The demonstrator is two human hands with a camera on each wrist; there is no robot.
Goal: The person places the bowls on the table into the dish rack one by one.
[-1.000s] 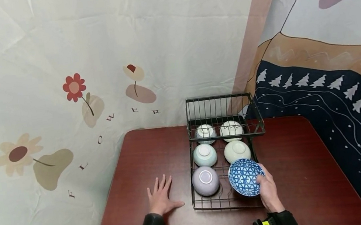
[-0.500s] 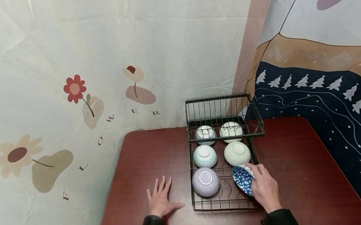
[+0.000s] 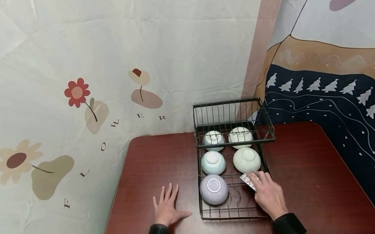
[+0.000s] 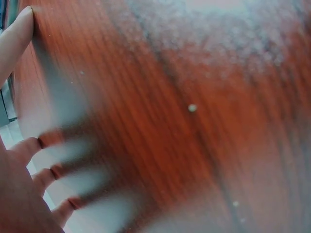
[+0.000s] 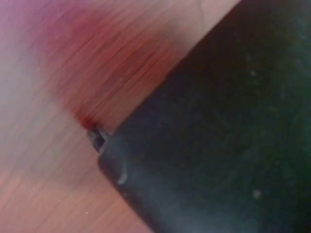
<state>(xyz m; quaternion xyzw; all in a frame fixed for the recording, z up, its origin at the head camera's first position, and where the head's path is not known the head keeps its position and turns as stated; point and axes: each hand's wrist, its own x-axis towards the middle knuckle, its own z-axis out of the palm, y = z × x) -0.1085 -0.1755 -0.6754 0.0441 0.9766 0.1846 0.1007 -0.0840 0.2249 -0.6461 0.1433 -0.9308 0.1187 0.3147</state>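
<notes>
My right hand [image 3: 270,196] grips a blue-and-white patterned bowl [image 3: 249,179] at the front right of a black wire dish rack [image 3: 233,217]. The bowl is tilted, mostly hidden behind the fingers, and a pale patterned part shows. A lavender bowl [image 3: 214,189] lies upside down to its left, a cream bowl [image 3: 246,159] just behind it. My left hand [image 3: 170,207] rests on the table [image 3: 144,164], fingers spread, left of the rack; the left wrist view shows its fingers [image 4: 46,179]. In the right wrist view a dark sleeve [image 5: 209,136] covers much of the frame and the hand is out of sight.
A light blue bowl [image 3: 212,162] and two more upturned bowls, one on the left [image 3: 213,140] and one pale [image 3: 240,136], sit farther back in the rack. A raised wire basket [image 3: 235,142] overhangs the rear two. A printed cloth [image 3: 173,56] hangs behind the table.
My right hand has turned the blue-and-white bowl over from its inside facing up to a steep tilt and lowered it towards the rack. The left hand has stayed put.
</notes>
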